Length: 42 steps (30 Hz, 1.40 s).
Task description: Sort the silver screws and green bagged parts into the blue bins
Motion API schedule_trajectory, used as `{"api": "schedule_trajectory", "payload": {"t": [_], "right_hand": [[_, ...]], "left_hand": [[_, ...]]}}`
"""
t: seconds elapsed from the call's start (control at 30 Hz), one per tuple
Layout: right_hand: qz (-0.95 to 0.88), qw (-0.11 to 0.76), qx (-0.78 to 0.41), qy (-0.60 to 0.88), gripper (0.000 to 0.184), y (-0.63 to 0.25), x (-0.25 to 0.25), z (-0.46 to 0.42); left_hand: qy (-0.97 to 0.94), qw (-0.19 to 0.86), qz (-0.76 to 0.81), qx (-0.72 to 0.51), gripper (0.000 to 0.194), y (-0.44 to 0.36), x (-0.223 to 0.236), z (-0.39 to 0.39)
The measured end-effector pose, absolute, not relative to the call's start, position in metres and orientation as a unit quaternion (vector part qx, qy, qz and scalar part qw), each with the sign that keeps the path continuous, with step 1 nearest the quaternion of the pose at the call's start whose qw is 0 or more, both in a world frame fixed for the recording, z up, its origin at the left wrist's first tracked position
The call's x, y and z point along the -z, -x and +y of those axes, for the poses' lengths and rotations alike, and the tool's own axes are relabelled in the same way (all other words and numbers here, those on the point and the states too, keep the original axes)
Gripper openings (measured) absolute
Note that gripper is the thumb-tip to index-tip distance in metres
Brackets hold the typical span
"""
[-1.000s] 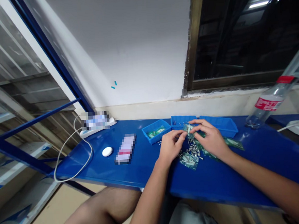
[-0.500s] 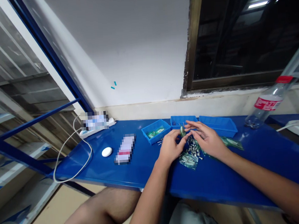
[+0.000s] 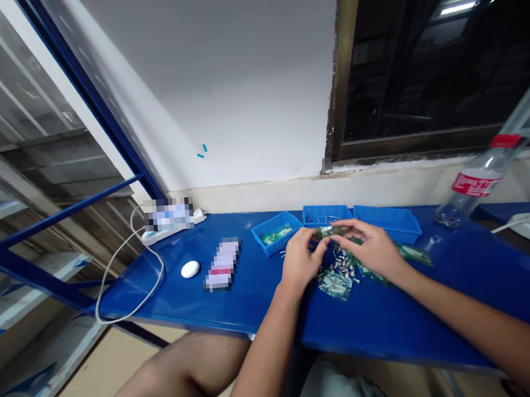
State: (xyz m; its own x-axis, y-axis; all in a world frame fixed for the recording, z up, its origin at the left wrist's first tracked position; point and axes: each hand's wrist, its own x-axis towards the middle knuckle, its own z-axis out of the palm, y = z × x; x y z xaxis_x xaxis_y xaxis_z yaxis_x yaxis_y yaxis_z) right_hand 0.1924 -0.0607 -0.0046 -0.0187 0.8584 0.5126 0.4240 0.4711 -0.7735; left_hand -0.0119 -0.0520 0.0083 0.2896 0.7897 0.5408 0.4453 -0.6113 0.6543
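Note:
Between my hands, just above the table, is a small greenish plastic bag (image 3: 325,232) with something inside that I cannot make out. My left hand (image 3: 300,255) pinches its left end between thumb and fingers. At the other end, my right hand (image 3: 372,245) grips it with thumb and fingertips. Below them lies a loose pile of metal screws (image 3: 343,262), partly hidden by my hands. A filled clear green bag (image 3: 335,285) rests at the near side of the pile. More green bags (image 3: 411,253) lie beside and under my right wrist.
Three blue trays stand along the back: the left tray (image 3: 269,251) holds green bags, the middle tray (image 3: 324,209) metal pieces, then the right tray (image 3: 403,228). A phone (image 3: 223,265), white round case (image 3: 190,269), power strip (image 3: 167,232) and plastic bottle (image 3: 472,181) stand around.
The small bag has turned from upright to lying sideways between my hands. My right hand's fingers have come down and closed on its right end.

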Motion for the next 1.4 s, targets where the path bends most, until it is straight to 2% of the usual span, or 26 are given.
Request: {"api": "schedule_trajectory", "payload": {"t": [0.17,0.33,0.5,0.67,0.8,0.9,1.0,1.1,1.27,1.33,1.4], "right_hand": [[-0.652,0.548,-0.185,0.490,0.036,-0.1925,0.0059,-0.0602],[-0.685,0.535,-0.155,0.470,0.029,-0.1913,0.0024,-0.0626],[-0.732,0.501,-0.218,0.407,0.030,-0.1924,-0.0013,-0.0630],[-0.711,0.508,-0.284,0.395,0.031,-0.1909,-0.0024,-0.0640],[-0.686,0.540,-0.288,0.393,0.038,-0.1903,0.0006,-0.0621],[-0.701,0.519,-0.237,0.428,0.042,-0.1922,0.0011,-0.0607],[-0.730,0.480,-0.162,0.459,0.036,-0.1943,-0.0005,-0.0599],[-0.723,0.488,-0.137,0.469,0.032,-0.1947,-0.0009,-0.0596],[-0.695,0.497,-0.245,0.458,0.036,-0.1917,0.0016,-0.0611],[-0.682,0.504,-0.266,0.459,0.037,-0.1910,0.0018,-0.0619],[-0.668,0.523,-0.251,0.467,0.035,-0.1912,0.0013,-0.0619]], "left_hand": [[-0.756,0.230,0.404,-0.461,0.024,0.0132,-0.0082,-0.0510],[-0.773,0.255,0.369,-0.448,0.026,0.0115,-0.0119,-0.0547],[-0.770,0.282,0.352,-0.450,0.040,0.0107,-0.0125,-0.0540],[-0.753,0.260,0.384,-0.466,0.035,0.0117,-0.0129,-0.0531],[-0.771,0.222,0.384,-0.456,0.025,0.0118,-0.0123,-0.0547],[-0.800,0.199,0.365,-0.433,0.020,0.0124,-0.0106,-0.0537],[-0.801,0.198,0.371,-0.427,0.017,0.0133,-0.0089,-0.0516],[-0.776,0.229,0.384,-0.445,0.018,0.0138,-0.0083,-0.0505],[-0.754,0.283,0.378,-0.458,0.029,0.0131,-0.0088,-0.0511],[-0.745,0.273,0.381,-0.475,0.032,0.0122,-0.0093,-0.0513],[-0.735,0.246,0.391,-0.496,0.028,0.0116,-0.0103,-0.0518]]}}
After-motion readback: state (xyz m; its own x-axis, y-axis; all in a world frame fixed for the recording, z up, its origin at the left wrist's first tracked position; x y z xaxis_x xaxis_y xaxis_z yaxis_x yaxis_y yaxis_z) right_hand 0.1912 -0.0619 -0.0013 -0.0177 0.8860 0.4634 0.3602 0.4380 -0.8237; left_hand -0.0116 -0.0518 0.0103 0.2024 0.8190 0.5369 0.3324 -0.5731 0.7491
